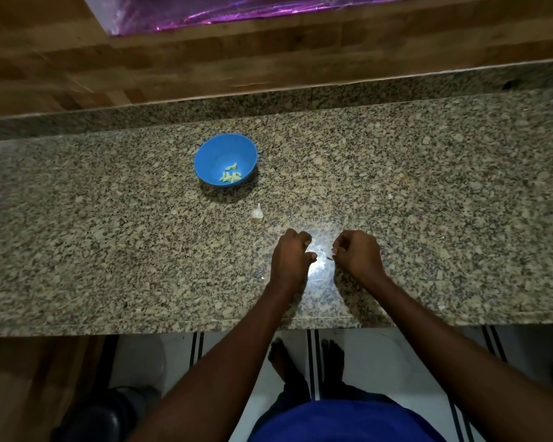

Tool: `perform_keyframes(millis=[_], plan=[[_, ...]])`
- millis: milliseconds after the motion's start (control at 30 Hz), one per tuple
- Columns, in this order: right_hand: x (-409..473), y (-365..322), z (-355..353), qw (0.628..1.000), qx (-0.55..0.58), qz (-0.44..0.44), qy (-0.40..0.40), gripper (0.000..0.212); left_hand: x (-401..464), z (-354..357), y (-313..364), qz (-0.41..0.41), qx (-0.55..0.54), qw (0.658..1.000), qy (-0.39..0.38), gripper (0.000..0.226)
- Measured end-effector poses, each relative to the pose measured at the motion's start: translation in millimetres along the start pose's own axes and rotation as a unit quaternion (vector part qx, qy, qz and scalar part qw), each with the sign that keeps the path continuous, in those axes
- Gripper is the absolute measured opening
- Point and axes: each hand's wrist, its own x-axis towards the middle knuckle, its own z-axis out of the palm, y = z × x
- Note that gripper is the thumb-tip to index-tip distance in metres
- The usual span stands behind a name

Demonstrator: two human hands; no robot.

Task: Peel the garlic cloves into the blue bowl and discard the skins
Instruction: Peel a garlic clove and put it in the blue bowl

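Note:
The blue bowl stands on the granite counter left of centre, with several peeled garlic cloves lying in it. A part garlic bulb, still in its skin, lies just in front of the bowl. Near the front edge, my left hand hovers with fingers curled toward the thumb; what is inside them is hidden. My right hand is a short gap to its right, fingertips pinched on a small pale piece of garlic. A light reflection shines on the counter between the hands.
Small skin scraps lie on the counter, one near my left wrist. A raised granite ledge and wood panelling back the counter, with purple foil above. A dark bin stands on the floor at lower left.

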Motion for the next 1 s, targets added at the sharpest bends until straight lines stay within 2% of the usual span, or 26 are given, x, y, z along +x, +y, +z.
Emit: perform_keyframes(millis=[100,233,367,500,667,833,933,1000], plan=[[-0.3,6.3,4.5,1.0,0.0,-0.007,-0.01,0.011,-0.1,1.5,1.1,-0.001,0.006,0.999,0.033,0.017],[-0.4,11.1,14.0,0.999,-0.038,-0.026,-0.02,0.018,4.8,2.2,-3.4,0.011,0.019,0.998,0.054,0.01],[3.7,12.9,18.4,0.996,-0.081,-0.042,-0.009,0.011,14.6,-0.5,-5.4,0.01,0.049,0.997,0.054,0.003],[5.6,15.8,15.5,0.996,-0.072,-0.057,-0.012,0.013,29.1,-6.8,-0.9,-0.039,-0.016,0.997,0.062,0.001],[3.7,18.9,17.8,0.994,-0.071,-0.085,-0.018,0.014,60.9,-13.9,11.4,-0.068,-0.064,0.992,0.087,0.013],[-3.4,22.4,20.2,0.987,-0.088,-0.13,-0.019,0.012,70.8,-4.0,4.7,-0.037,-0.01,0.996,0.084,0.021],[-3.7,22.2,21.9,0.981,-0.118,-0.149,-0.026,0.015,58.9,-5.0,-2.4,-0.034,-0.032,0.992,0.121,0.024],[-2.2,23.1,23.9,0.981,-0.127,-0.147,-0.029,0.022,46.0,-5.5,-11.6,-0.03,0.017,0.989,0.141,0.025]])
